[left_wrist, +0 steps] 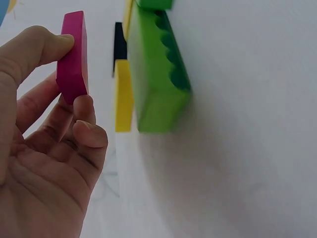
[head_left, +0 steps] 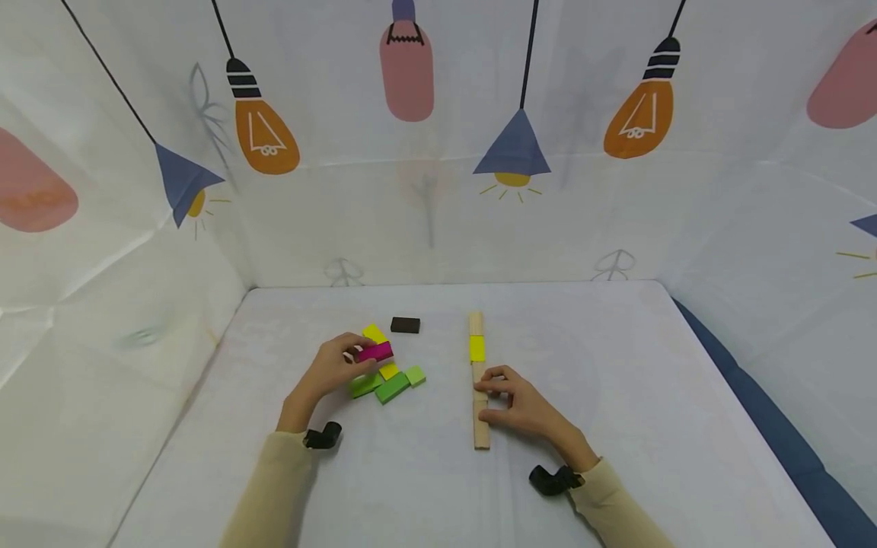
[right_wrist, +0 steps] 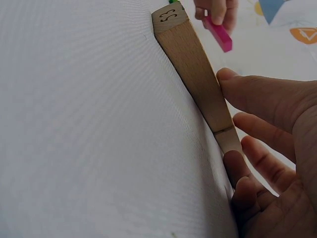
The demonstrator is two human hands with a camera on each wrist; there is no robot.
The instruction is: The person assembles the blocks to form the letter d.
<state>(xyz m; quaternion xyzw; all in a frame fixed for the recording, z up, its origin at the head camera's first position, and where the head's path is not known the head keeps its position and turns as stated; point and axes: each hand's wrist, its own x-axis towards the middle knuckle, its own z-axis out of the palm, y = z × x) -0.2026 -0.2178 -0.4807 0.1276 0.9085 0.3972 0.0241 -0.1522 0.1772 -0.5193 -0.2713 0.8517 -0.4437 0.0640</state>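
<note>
One row (head_left: 482, 430) lies on the white table (head_left: 582, 327), approx. 12 to 6 o'clock: pale wooden bars (head_left: 476, 323) w/ a bright yellow rectangular block (head_left: 477, 348) nr the 12 end. Not in it: yellow pieces (head_left: 373, 332), two green rectangular blocks (head_left: 392, 387), a small light-green block (head_left: 415, 375), a dark-brown rectangular block (head_left: 405, 325) & the magenta rectangular block (head_left: 374, 352). L hand (head_left: 336, 367) pinches that one betw. thumb & fingers, 9–10 o'clock from the row; long axis approx. 2:30 to 8:30, I'd say. R hand (head_left: 519, 403), loosely bent, thumb & fingertips apart, touches the row; nothing gripped AFAICT.
</note>
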